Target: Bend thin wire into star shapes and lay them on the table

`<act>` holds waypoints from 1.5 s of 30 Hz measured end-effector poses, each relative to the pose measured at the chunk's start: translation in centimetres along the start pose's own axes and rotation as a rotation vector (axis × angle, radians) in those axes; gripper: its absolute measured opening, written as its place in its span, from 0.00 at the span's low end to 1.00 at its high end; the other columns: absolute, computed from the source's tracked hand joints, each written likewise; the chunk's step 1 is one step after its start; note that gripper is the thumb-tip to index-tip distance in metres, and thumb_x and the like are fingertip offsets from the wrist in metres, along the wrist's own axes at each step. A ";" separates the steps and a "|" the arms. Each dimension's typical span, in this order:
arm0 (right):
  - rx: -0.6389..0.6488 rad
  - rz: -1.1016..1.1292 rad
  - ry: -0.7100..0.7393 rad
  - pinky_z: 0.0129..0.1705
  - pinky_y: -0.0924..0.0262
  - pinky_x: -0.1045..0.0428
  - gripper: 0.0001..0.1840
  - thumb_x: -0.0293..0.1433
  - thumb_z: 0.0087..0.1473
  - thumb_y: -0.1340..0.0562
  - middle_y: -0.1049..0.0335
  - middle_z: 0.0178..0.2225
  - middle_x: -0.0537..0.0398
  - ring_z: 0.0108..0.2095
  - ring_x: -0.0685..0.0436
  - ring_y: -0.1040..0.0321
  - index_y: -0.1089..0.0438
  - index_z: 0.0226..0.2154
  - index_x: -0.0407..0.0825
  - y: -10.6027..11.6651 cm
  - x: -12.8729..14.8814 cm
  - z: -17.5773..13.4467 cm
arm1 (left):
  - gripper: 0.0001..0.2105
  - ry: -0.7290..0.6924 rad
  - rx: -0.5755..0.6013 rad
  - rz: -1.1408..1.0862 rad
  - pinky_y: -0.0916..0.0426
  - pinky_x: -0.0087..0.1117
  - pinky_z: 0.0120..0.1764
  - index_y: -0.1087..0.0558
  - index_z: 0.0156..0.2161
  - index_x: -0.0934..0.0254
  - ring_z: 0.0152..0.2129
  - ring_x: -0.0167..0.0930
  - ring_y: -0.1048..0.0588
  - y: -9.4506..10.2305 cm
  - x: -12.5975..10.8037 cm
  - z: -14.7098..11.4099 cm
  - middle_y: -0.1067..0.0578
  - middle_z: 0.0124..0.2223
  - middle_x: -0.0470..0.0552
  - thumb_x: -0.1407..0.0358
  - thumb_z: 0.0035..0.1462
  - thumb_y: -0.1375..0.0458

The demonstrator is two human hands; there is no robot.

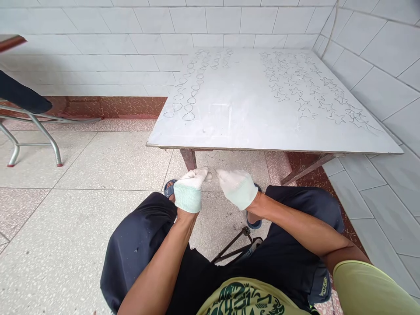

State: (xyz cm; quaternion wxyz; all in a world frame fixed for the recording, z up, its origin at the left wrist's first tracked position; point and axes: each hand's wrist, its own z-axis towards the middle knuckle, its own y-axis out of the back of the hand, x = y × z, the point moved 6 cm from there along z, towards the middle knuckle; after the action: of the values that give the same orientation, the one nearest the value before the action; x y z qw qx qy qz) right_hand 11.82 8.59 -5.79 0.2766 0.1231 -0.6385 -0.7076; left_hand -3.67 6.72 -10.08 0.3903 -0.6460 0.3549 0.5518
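Both hands wear white work gloves with pale green cuffs and meet in front of the table's near edge, over the floor. My left hand [193,181] is closed, fingertips pressed together on a thin bent wire [215,156]. Close beside it, my right hand [236,183] pinches the wire from the other side. The wire's free part rises above the hands in a pointed, partly star-like outline. Where its ends sit between my fingers is hidden. Only a small gap separates the two hands.
A white-topped table [243,127] stands ahead against tiled walls. Looped wire shapes [188,111] lie along its left side, wire stars [297,91] along its right. A metal-legged stool [42,131] stands at far left, near another person's leg [22,94].
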 end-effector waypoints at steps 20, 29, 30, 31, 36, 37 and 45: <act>0.040 0.543 -0.205 0.36 0.38 0.54 0.17 0.34 0.71 0.44 0.18 0.33 0.56 0.34 0.46 0.22 0.18 0.40 0.55 -2.6 0.7 -0.4 | 0.17 0.068 -0.024 -0.102 0.28 0.35 0.39 0.19 0.38 0.65 0.27 0.32 0.23 0.6 -0.2 0.5 0.21 0.27 0.48 0.54 0.50 0.30; 0.029 0.488 -0.151 0.36 0.40 0.50 0.15 0.35 0.70 0.42 0.20 0.31 0.52 0.34 0.42 0.24 0.19 0.38 0.57 -1.8 -0.3 0.1 | 0.15 -0.001 0.083 0.031 0.28 0.37 0.42 0.20 0.37 0.65 0.29 0.33 0.21 -0.1 -1.9 0.1 0.19 0.30 0.51 0.53 0.54 0.32; 0.024 0.483 -0.151 0.37 0.40 0.50 0.14 0.36 0.70 0.41 0.21 0.30 0.51 0.34 0.42 0.25 0.19 0.37 0.57 -1.7 -0.3 0.2 | 0.14 -0.005 0.072 0.048 0.28 0.36 0.41 0.20 0.36 0.64 0.28 0.33 0.22 0.0 -1.9 0.1 0.19 0.30 0.50 0.54 0.54 0.32; 0.017 0.472 -0.149 0.38 0.40 0.49 0.14 0.36 0.69 0.40 0.20 0.30 0.50 0.35 0.41 0.25 0.19 0.36 0.56 -1.5 -0.3 0.3 | 0.14 -0.003 0.065 0.061 0.29 0.36 0.41 0.20 0.36 0.64 0.28 0.33 0.22 0.1 -1.8 0.0 0.19 0.30 0.50 0.54 0.55 0.33; -0.003 0.360 -0.110 0.40 0.40 0.46 0.16 0.36 0.70 0.42 0.20 0.32 0.47 0.36 0.38 0.26 0.18 0.39 0.56 -1.1 -0.1 0.8 | 0.14 0.015 0.082 0.110 0.30 0.35 0.40 0.20 0.34 0.63 0.28 0.34 0.22 0.1 -1.7 0.1 0.19 0.28 0.50 0.52 0.54 0.32; -0.002 0.342 -0.101 0.40 0.41 0.46 0.17 0.36 0.71 0.43 0.20 0.32 0.46 0.35 0.38 0.26 0.18 0.39 0.55 -1.2 -0.1 0.9 | 0.14 0.021 0.104 0.110 0.29 0.36 0.40 0.20 0.33 0.63 0.29 0.34 0.22 0.0 -1.6 0.1 0.19 0.28 0.51 0.52 0.53 0.31; -0.051 0.206 -0.010 0.38 0.46 0.48 0.20 0.39 0.74 0.47 0.21 0.33 0.52 0.35 0.42 0.29 0.19 0.42 0.54 -2.1 -0.4 1.2 | 0.14 0.050 0.192 0.114 0.30 0.35 0.38 0.19 0.31 0.63 0.28 0.34 0.22 0.1 -0.3 1.1 0.19 0.29 0.51 0.52 0.53 0.30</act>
State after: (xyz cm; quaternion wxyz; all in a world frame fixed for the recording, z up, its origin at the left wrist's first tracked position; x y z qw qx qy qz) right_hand 11.06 9.86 -7.73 0.3480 0.0462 -0.6309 -0.6919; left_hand -4.24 7.64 -9.85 0.4095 -0.5976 0.4521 0.5204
